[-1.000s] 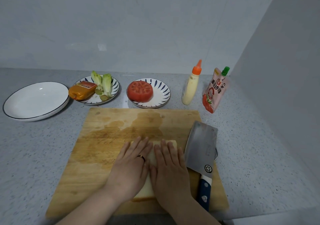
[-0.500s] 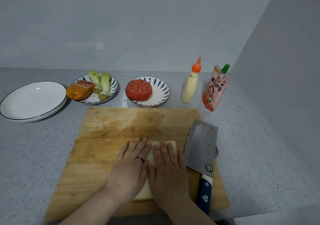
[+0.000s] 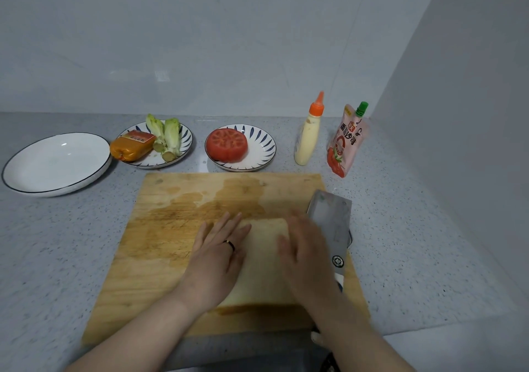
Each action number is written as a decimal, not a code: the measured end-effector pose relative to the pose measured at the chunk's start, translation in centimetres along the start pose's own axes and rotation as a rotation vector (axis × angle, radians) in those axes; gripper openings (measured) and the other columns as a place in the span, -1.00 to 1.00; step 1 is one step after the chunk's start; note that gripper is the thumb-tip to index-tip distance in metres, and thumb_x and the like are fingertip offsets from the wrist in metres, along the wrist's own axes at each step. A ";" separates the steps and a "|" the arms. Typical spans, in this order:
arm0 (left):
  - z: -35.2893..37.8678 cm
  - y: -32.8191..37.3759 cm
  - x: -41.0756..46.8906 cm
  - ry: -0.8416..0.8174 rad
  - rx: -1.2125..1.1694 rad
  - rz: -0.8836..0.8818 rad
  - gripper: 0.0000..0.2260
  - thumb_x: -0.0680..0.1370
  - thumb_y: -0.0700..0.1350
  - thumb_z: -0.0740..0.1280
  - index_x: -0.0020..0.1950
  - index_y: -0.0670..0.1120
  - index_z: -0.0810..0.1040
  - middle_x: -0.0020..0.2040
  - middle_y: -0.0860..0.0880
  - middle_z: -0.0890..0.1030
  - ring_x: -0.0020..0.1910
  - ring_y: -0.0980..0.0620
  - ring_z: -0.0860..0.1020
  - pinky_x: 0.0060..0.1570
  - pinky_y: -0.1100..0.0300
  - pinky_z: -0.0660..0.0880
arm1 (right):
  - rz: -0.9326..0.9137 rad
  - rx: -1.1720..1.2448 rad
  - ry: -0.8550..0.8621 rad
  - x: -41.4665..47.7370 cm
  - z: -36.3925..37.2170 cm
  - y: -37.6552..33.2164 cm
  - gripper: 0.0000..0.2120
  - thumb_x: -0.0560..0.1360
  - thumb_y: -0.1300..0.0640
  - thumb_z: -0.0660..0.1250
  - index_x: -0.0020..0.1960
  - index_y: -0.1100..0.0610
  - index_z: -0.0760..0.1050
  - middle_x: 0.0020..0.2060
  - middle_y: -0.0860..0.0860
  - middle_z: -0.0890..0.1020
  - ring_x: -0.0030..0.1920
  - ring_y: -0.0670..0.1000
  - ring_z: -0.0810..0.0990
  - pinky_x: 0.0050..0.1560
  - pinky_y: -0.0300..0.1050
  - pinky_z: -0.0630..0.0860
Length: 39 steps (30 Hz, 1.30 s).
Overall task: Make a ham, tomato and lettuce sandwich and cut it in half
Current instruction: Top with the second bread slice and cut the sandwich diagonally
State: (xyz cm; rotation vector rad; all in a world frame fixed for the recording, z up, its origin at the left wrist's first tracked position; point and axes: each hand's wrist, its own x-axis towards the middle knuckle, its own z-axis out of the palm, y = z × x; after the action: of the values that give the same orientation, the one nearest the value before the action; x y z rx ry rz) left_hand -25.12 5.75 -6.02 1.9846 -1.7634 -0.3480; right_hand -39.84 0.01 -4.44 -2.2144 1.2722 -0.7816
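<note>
A: Where does the single view look from?
B: From the person's head, over the near edge of the table (image 3: 415,243), facing forward and tilted down.
A: How near is it?
B: Close. The cutting board (image 3: 171,228) fills the lower middle, and both forearms (image 3: 148,326) come in from the bottom edge, right under the lens.
A: And how far does it reach?
B: The wide angle takes in the white plate (image 3: 57,162) at far left, the rear wall (image 3: 200,42) across the top, and the side wall (image 3: 472,114) closing the right
</note>
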 end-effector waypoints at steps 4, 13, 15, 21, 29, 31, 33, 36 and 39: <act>-0.5 -0.1 -0.5 0.000 -0.005 0.026 -0.58 0.55 0.04 0.15 0.41 0.11 0.21 0.36 0.30 0.06 0.34 0.35 -0.18 0.18 0.44 -0.55 | 0.408 -0.120 0.177 -0.2 -3.3 3.8 -0.81 0.47 0.07 0.29 0.02 0.14 0.39 0.00 0.09 0.49 -0.07 -0.06 0.35 -0.07 -0.17 0.31; 0.2 0.0 -1.7 -0.084 0.055 0.005 -0.32 0.46 0.26 0.17 0.47 0.11 -0.05 0.30 0.33 -0.15 0.31 0.36 -0.30 0.31 0.29 -0.44 | 0.766 -0.140 -0.152 -1.7 -4.0 6.5 -0.37 0.36 -0.23 0.34 0.18 0.23 0.31 0.09 0.13 0.43 0.07 0.10 0.47 -0.11 -0.12 0.35; 0.3 0.1 -1.8 -0.051 0.002 -0.017 -0.32 0.47 0.24 0.18 0.47 0.11 -0.06 0.31 0.32 -0.17 0.28 0.36 -0.31 0.30 0.32 -0.40 | 0.693 -0.168 -0.093 -1.8 -4.0 6.2 -0.48 0.38 -0.17 0.35 0.11 0.20 0.33 0.07 0.12 0.43 0.03 0.07 0.44 -0.10 -0.14 0.32; 0.4 -0.8 -3.3 -0.023 -0.248 -0.111 0.03 0.24 0.25 0.42 0.48 0.04 -0.17 0.35 0.30 -0.19 0.34 0.32 -0.19 0.40 0.26 -0.14 | 0.327 0.146 -0.238 -4.0 -3.1 3.5 -0.32 0.34 -0.13 0.40 0.36 -0.04 0.17 0.22 -0.25 0.23 0.35 -0.12 0.19 0.29 -0.18 0.24; 1.3 -0.5 -4.4 0.029 -0.137 -0.089 0.01 0.25 0.30 0.39 0.29 0.10 -0.37 0.34 0.21 -0.34 0.34 0.28 -0.35 0.27 0.44 -0.38 | 0.141 -0.064 -0.429 -4.2 -1.3 2.7 0.00 0.34 -0.23 0.34 0.46 -0.05 -0.31 0.43 -0.25 -0.21 0.46 -0.16 -0.16 0.42 -0.21 -0.12; 1.4 -0.4 -4.5 0.037 -0.086 -0.088 -0.03 0.29 0.32 0.33 0.28 0.09 -0.39 0.33 0.17 -0.37 0.33 0.25 -0.39 0.22 0.46 -0.46 | 0.093 -0.094 -0.435 -4.1 -1.4 2.9 -0.07 0.40 -0.21 0.29 0.47 -0.04 -0.29 0.34 -0.31 -0.25 0.47 -0.15 -0.18 0.42 -0.23 -0.16; 1.5 -0.2 -4.6 0.038 -0.057 -0.088 -0.05 0.32 0.32 0.31 0.29 0.06 -0.39 0.34 0.14 -0.37 0.33 0.22 -0.39 0.20 0.45 -0.51 | 0.075 -0.118 -0.452 -4.0 -1.3 3.2 -0.10 0.42 -0.21 0.26 0.46 -0.03 -0.29 0.30 -0.30 -0.29 0.47 -0.15 -0.20 0.42 -0.23 -0.18; 1.2 0.1 -4.6 0.037 -0.049 -0.096 -0.12 0.39 0.30 0.25 0.28 0.06 -0.41 0.33 0.14 -0.39 0.32 0.23 -0.41 0.16 0.45 -0.57 | 0.079 -0.145 -0.455 -4.2 -1.5 3.3 -0.10 0.40 -0.25 0.26 0.47 -0.05 -0.26 0.31 -0.30 -0.26 0.42 -0.20 -0.20 0.40 -0.24 -0.19; 0.9 0.3 -4.6 0.037 -0.051 -0.111 -0.23 0.46 0.27 0.15 0.32 0.06 -0.38 0.32 0.16 -0.41 0.30 0.26 -0.43 0.11 0.46 -0.60 | 0.306 -0.032 -0.173 -4.3 -2.8 3.8 -0.34 0.36 -0.19 0.34 0.36 -0.02 0.18 0.28 -0.21 0.21 0.30 -0.15 0.19 0.29 -0.15 0.24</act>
State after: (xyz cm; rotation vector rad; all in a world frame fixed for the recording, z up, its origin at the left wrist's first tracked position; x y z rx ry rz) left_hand -26.47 10.06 -7.19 2.0445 -1.6102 -0.3864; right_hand -45.82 1.73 -5.90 -1.9946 1.4956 -0.4459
